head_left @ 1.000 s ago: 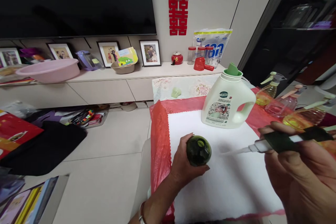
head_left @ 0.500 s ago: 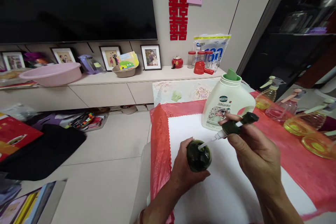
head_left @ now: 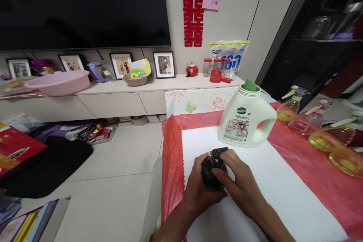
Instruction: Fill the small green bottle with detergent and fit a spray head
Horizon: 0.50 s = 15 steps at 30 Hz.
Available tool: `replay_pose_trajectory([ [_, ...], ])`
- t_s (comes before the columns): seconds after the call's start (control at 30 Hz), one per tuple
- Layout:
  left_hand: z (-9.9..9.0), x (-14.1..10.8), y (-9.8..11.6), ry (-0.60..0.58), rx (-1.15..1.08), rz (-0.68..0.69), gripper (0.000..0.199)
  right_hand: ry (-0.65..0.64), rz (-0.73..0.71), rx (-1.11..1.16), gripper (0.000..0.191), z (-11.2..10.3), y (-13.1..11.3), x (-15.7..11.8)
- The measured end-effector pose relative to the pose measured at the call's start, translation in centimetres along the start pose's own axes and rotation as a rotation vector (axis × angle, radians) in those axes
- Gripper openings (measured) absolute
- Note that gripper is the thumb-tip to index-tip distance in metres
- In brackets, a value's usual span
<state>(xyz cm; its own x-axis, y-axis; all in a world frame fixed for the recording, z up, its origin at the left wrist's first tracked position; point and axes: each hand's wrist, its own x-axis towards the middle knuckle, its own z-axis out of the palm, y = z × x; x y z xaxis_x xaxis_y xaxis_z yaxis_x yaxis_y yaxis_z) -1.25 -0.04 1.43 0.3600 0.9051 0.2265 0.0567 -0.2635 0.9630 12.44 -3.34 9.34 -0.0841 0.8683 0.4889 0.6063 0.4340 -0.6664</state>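
Observation:
My left hand (head_left: 195,185) is wrapped round a dark green bottle (head_left: 211,178), held above the white sheet (head_left: 255,181) on the table. A black pump head (head_left: 217,154) sits at the bottle's mouth, with its tube out of sight inside. The thumb and fingers of my right hand (head_left: 236,176) grip the pump at its collar. Behind them stands a large pale green detergent jug (head_left: 244,117), uncapped, with a green piece (head_left: 250,84) in its open neck. Whether the pump's collar is seated on the threads, I cannot tell.
Several spray bottles (head_left: 306,121) with yellow or pink bases line the table's right side on red plastic film (head_left: 320,170). A small pale green object (head_left: 190,106) lies on the flowered cloth (head_left: 219,103). Beyond is a low cabinet (head_left: 113,104) with a pink basin (head_left: 58,83).
My right hand has moved left and down, bringing the pump from beside the bottle onto its mouth. The tube has gone inside. My left hand still holds the bottle.

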Motion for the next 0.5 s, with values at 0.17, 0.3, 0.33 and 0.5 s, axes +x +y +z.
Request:
replay_pose_trajectory([
  [0.17,0.1,-0.1,0.2,0.007,-0.009,0.008,0.090,0.021,-0.004,-0.020,0.009,0.2,0.3,-0.7],
  [0.3,0.4,-0.3,-0.8,0.021,0.013,0.019,0.096,0.090,-0.031,-0.043,0.015,0.9,1.5,-1.4],
  [0.33,0.5,-0.4,-1.3,0.037,0.029,0.035,0.100,0.106,-0.035,-0.052,0.017,1.2,1.8,-1.6],
  [0.5,0.6,-0.8,-3.7,0.200,0.172,0.110,0.066,0.216,-0.017,-0.087,0.028,2.8,2.9,-2.0],
])
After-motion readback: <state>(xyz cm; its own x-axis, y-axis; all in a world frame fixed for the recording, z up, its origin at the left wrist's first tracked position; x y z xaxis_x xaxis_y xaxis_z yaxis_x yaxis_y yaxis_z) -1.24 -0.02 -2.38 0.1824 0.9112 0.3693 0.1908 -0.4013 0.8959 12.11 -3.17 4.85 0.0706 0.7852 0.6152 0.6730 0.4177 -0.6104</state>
